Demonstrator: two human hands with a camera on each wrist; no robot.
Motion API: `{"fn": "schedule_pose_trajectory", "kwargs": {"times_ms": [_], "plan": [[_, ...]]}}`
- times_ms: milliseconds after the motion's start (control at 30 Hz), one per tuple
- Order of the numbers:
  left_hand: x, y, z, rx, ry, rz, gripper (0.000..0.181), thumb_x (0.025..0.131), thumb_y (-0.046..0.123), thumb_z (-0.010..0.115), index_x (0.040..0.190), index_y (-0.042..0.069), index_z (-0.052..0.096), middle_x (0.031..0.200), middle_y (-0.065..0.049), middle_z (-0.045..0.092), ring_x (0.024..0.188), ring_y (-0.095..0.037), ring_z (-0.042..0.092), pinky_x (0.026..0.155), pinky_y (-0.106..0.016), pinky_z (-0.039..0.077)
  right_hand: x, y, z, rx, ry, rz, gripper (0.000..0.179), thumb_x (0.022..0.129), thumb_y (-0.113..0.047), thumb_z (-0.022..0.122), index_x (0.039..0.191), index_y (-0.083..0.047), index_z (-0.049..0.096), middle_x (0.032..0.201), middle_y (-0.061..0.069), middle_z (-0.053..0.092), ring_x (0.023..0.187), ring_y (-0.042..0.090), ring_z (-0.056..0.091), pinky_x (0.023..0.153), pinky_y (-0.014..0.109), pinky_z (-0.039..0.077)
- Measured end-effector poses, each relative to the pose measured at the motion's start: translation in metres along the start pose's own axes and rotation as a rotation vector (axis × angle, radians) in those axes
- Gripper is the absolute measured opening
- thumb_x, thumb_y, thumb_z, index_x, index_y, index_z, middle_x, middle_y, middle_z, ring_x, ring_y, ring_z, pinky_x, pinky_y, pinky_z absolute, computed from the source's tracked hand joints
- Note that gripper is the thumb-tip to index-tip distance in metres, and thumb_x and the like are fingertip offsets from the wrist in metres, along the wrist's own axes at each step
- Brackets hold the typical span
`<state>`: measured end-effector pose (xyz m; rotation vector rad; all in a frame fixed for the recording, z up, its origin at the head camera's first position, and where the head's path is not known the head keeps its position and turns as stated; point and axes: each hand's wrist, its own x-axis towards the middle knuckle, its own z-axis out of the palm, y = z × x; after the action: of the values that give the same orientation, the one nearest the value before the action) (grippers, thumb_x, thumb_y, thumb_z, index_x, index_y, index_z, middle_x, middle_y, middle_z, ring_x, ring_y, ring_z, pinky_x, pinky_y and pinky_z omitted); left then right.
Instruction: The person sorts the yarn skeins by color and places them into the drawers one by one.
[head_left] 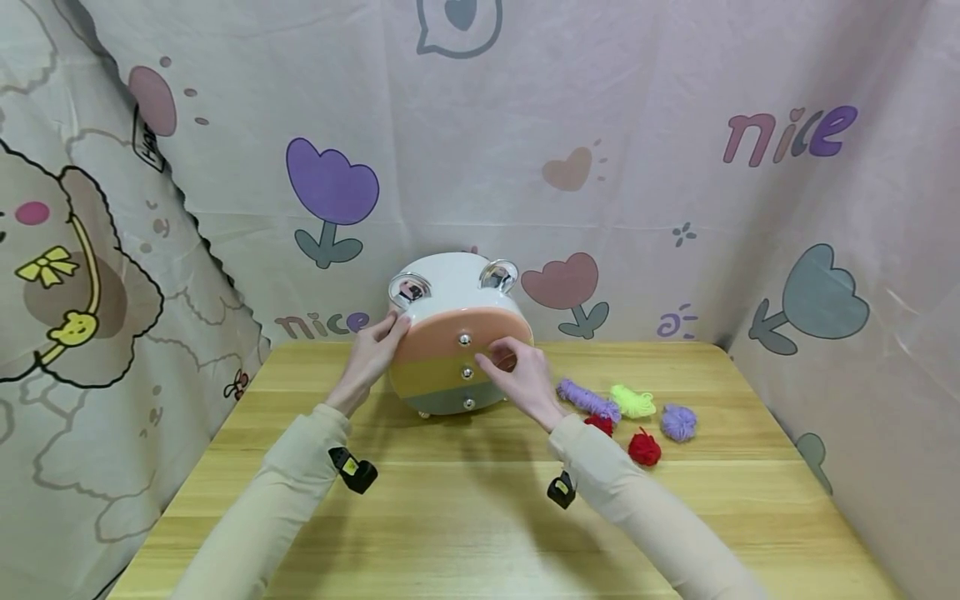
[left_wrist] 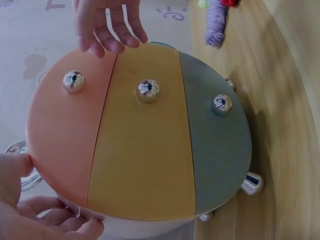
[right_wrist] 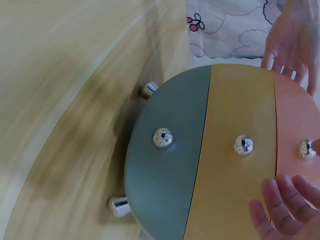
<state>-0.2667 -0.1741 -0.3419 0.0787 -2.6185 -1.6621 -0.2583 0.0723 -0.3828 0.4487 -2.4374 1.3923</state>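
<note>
A rounded white drawer box (head_left: 450, 287) stands on the table, its front (left_wrist: 145, 165) banded orange, yellow and grey-green. Each band carries one round silver knob (right_wrist: 243, 145); two silver rings sit on top like ears. My left hand (head_left: 373, 354) holds the box's upper left side, thumb at the front edge and fingers along the side wall. In front of the orange and yellow bands hovers my right hand (head_left: 525, 379), fingers loosely bent and holding nothing. Its thumb tip is close to the orange band's knob (right_wrist: 307, 149); whether they touch, I cannot tell.
Right of the box lie a purple yarn hank (head_left: 588, 400), a yellow-green yarn bundle (head_left: 632, 402), a purple yarn ball (head_left: 678, 423) and red yarn (head_left: 645, 448), part of it behind my right sleeve. A printed cloth (head_left: 465, 167) hangs behind the wooden table (head_left: 450, 517).
</note>
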Motion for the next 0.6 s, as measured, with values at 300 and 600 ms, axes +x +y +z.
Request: {"fn": "schedule_pose_trajectory", "kwargs": {"times_ms": [300,600], "plan": [[0.001,0.0,-0.002,0.0,-0.013,0.028,0.067,0.104,0.047,0.048,0.157,0.009,0.029,0.166,-0.003,0.024,0.156,-0.029,0.021,0.129,-0.041,0.021,0.008,-0.009,0.014,0.04,0.032,-0.033,0.022,0.089,-0.025,0.076,0.095,-0.005,0.074,0.086,0.01,0.077,0.074,0.019,0.072,0.068,0.023,0.059],[0.0,-0.001,-0.001,-0.002,-0.006,0.026,0.069,0.104,0.049,0.049,0.156,0.009,0.031,0.165,-0.005,0.027,0.156,-0.029,0.022,0.129,-0.041,0.023,0.014,-0.012,0.021,0.039,0.077,-0.058,0.022,0.088,-0.028,0.076,0.088,-0.006,0.076,0.081,0.009,0.077,0.07,0.017,0.072,0.066,0.022,0.057]]}}
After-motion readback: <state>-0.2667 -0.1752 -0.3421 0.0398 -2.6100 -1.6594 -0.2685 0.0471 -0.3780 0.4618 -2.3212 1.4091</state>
